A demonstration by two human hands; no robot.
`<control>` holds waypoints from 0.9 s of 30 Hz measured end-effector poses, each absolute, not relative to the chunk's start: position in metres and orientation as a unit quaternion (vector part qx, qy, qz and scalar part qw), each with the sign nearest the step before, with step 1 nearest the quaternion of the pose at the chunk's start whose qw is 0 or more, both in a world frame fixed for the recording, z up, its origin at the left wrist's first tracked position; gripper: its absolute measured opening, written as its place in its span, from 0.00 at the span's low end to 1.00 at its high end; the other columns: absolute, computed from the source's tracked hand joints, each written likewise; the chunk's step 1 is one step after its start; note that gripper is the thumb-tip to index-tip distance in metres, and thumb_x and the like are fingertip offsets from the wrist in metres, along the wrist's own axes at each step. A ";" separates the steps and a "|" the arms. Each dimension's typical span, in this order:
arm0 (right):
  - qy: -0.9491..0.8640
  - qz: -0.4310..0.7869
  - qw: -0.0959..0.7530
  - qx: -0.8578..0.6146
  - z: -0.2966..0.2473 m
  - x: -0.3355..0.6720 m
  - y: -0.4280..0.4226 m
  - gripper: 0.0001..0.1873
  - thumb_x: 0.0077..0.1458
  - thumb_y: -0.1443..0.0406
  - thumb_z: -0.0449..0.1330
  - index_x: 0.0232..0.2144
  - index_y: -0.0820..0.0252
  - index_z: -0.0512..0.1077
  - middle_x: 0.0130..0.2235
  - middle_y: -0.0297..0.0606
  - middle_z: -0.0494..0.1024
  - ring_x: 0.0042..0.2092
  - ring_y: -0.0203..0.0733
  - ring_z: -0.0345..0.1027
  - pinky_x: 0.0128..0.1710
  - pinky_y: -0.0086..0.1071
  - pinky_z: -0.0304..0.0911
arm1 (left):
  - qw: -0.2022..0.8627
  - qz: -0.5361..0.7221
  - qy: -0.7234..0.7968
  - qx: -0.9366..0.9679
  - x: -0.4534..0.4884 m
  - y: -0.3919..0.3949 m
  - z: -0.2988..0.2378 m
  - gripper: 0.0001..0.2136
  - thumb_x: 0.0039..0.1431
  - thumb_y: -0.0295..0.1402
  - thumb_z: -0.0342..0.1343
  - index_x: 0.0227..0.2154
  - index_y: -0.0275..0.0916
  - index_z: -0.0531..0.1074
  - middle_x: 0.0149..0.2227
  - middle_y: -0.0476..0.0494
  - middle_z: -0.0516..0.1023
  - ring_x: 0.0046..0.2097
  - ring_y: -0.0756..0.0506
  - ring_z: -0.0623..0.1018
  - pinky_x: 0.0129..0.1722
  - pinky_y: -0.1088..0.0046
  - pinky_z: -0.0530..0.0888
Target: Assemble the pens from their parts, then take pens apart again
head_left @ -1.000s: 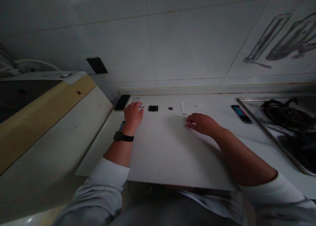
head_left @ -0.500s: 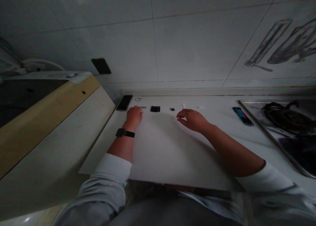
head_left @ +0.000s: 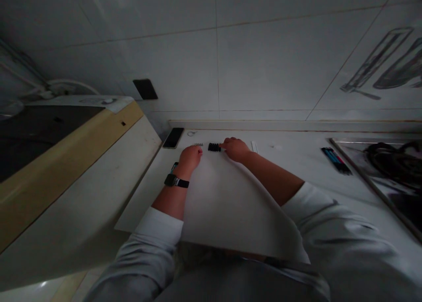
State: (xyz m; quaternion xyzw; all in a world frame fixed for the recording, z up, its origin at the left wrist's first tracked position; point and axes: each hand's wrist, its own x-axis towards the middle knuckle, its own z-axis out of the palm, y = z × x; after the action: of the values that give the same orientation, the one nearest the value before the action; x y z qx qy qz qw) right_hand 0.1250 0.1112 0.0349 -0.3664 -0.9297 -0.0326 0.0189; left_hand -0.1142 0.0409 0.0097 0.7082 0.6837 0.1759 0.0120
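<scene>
Our right hand touches the black pieces, rowed within reach; our left hand rests half-curled, steadying the white sheet; whether either grasps, we cannot tell.

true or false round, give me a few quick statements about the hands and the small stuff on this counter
1. The right hand has its fingertips at the right end of the row of small black parts. True.
2. The left hand holds the phone. False: the phone lies apart from it, untouched.
3. A dark watch sits on the left wrist. True.
4. The pens lie between the two hands. False: they lie far to the right, near the stove.
</scene>
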 end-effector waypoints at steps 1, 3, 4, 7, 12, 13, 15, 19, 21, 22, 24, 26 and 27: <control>-0.929 -0.036 0.018 -0.368 0.034 0.124 0.112 0.19 0.65 0.67 0.55 0.54 0.53 0.77 0.54 0.48 0.76 0.54 0.53 0.69 0.49 0.40 0.64 | 0.013 0.181 0.681 0.709 -0.113 0.040 0.011 0.05 0.62 0.29 0.59 0.36 0.41 0.80 0.40 0.39 0.83 0.42 0.40 0.80 0.45 0.64 0.73; -0.927 -0.044 0.027 -0.372 0.033 0.124 0.113 0.18 0.65 0.68 0.54 0.52 0.55 0.78 0.53 0.49 0.77 0.53 0.52 0.68 0.49 0.40 0.63 | 0.017 0.190 0.680 0.708 -0.110 0.039 0.014 0.05 0.62 0.29 0.59 0.36 0.41 0.80 0.39 0.39 0.83 0.41 0.40 0.80 0.43 0.64 0.72; -0.926 -0.048 0.035 -0.374 0.032 0.125 0.114 0.18 0.65 0.68 0.54 0.52 0.55 0.78 0.52 0.49 0.77 0.53 0.52 0.68 0.48 0.40 0.62 | 0.019 0.194 0.680 0.707 -0.108 0.038 0.015 0.05 0.63 0.29 0.59 0.37 0.41 0.80 0.39 0.39 0.84 0.41 0.40 0.80 0.42 0.65 0.72; -0.929 -0.053 0.045 -0.365 0.029 0.127 0.118 0.19 0.64 0.70 0.53 0.52 0.54 0.78 0.52 0.49 0.77 0.51 0.51 0.67 0.48 0.40 0.61 | 0.027 0.213 0.676 0.705 -0.104 0.036 0.018 0.05 0.63 0.29 0.59 0.37 0.41 0.80 0.38 0.40 0.84 0.41 0.40 0.80 0.41 0.65 0.72; -0.952 -0.068 0.051 -0.294 0.026 0.132 0.121 0.15 0.65 0.69 0.54 0.45 0.58 0.79 0.51 0.50 0.77 0.52 0.52 0.66 0.49 0.41 0.59 | 0.051 0.264 0.658 0.703 -0.102 0.034 0.019 0.04 0.62 0.29 0.59 0.36 0.41 0.79 0.37 0.41 0.84 0.40 0.41 0.80 0.41 0.66 0.72; -0.955 -0.064 0.062 -0.282 0.027 0.133 0.119 0.14 0.66 0.69 0.53 0.46 0.59 0.79 0.51 0.50 0.77 0.52 0.52 0.66 0.50 0.40 0.59 | 0.063 0.281 0.651 0.702 -0.101 0.034 0.019 0.04 0.62 0.28 0.59 0.36 0.42 0.79 0.37 0.41 0.84 0.40 0.42 0.80 0.41 0.66 0.72; -0.955 -0.040 0.094 -0.278 0.030 0.138 0.109 0.14 0.67 0.68 0.53 0.47 0.60 0.77 0.50 0.49 0.78 0.51 0.50 0.67 0.50 0.39 0.59 | 0.097 0.321 0.637 0.694 -0.101 0.035 0.016 0.03 0.61 0.29 0.60 0.36 0.42 0.79 0.37 0.43 0.83 0.39 0.43 0.80 0.41 0.67 0.73; -0.931 0.045 0.174 -0.318 0.041 0.161 0.074 0.13 0.69 0.65 0.52 0.50 0.62 0.73 0.45 0.46 0.80 0.46 0.46 0.71 0.46 0.34 0.61 | 0.192 0.396 0.611 0.658 -0.091 0.037 0.012 0.03 0.59 0.33 0.61 0.35 0.41 0.78 0.35 0.45 0.83 0.37 0.45 0.80 0.41 0.68 0.74; -0.918 0.087 0.205 -0.328 0.045 0.178 0.055 0.14 0.69 0.65 0.52 0.51 0.60 0.72 0.46 0.44 0.81 0.44 0.43 0.73 0.43 0.32 0.61 | 0.251 0.434 0.579 0.643 -0.080 0.036 0.013 0.05 0.57 0.35 0.62 0.35 0.40 0.77 0.35 0.45 0.82 0.37 0.45 0.79 0.41 0.69 0.74; -0.911 0.104 0.218 -0.335 0.047 0.187 0.047 0.13 0.68 0.64 0.52 0.51 0.59 0.72 0.45 0.43 0.81 0.42 0.42 0.73 0.42 0.32 0.61 | 0.278 0.453 0.558 0.637 -0.073 0.035 0.014 0.07 0.57 0.36 0.63 0.35 0.39 0.77 0.35 0.45 0.82 0.37 0.45 0.79 0.41 0.69 0.75; -0.891 0.134 0.240 -0.361 0.046 0.203 0.037 0.13 0.68 0.62 0.53 0.49 0.58 0.74 0.43 0.41 0.82 0.38 0.40 0.73 0.39 0.31 0.61 | 0.323 0.486 0.521 0.624 -0.056 0.030 0.019 0.09 0.56 0.38 0.64 0.35 0.38 0.77 0.36 0.44 0.82 0.38 0.46 0.79 0.42 0.69 0.75; -0.864 0.168 0.264 -0.395 0.042 0.217 0.032 0.15 0.68 0.59 0.53 0.48 0.57 0.76 0.40 0.40 0.82 0.35 0.39 0.72 0.38 0.31 0.62 | 0.354 0.506 0.495 0.611 -0.038 0.023 0.027 0.11 0.55 0.40 0.65 0.36 0.38 0.76 0.36 0.43 0.82 0.39 0.46 0.79 0.43 0.69 0.75; -0.849 0.186 0.278 -0.408 0.038 0.223 0.032 0.15 0.68 0.58 0.53 0.48 0.56 0.76 0.39 0.39 0.83 0.34 0.39 0.72 0.38 0.31 0.62 | 0.368 0.510 0.485 0.607 -0.028 0.020 0.030 0.12 0.54 0.40 0.65 0.36 0.37 0.76 0.37 0.43 0.82 0.39 0.46 0.79 0.43 0.69 0.75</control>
State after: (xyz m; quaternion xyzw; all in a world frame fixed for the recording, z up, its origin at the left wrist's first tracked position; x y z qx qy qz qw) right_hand 0.2228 0.0318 0.0379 -0.4080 -0.8494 0.1861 0.2784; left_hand -0.0284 0.0201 0.0304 0.6071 0.4853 0.5102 0.3683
